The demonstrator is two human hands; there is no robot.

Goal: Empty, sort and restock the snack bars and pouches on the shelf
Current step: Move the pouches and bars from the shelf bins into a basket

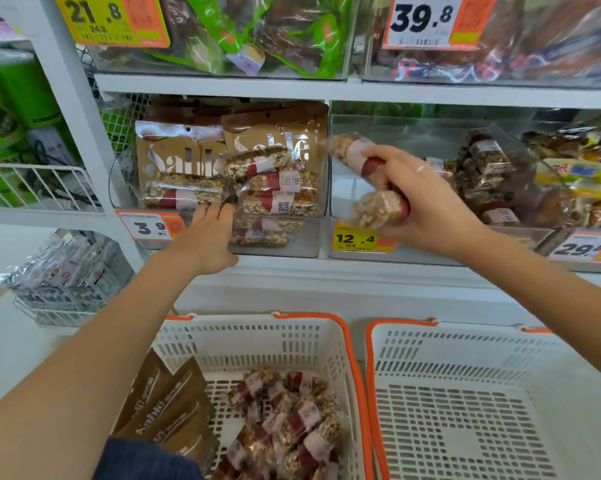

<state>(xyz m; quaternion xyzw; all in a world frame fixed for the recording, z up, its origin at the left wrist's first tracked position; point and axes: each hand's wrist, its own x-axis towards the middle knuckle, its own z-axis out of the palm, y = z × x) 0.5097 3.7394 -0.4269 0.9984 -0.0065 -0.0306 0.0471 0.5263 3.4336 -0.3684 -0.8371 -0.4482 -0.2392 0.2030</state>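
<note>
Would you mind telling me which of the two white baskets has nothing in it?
The right-hand basket: only its bare slotted floor shows. The left-hand basket holds brown pouches and a heap of nut bars.

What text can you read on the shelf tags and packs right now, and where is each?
"21.8", with "24.8" below: yellow tag, top left bin.
"39.8": white tag, top right bin.
"3.9": tag by the left hand.
"12.4", with "12.8" below: yellow tag under the right hand.
"29", rest cut off: tag, far right.
"Sable": brown pouches on the shelf.
Bar labels, barcodes, small print: unreadable.
</note>
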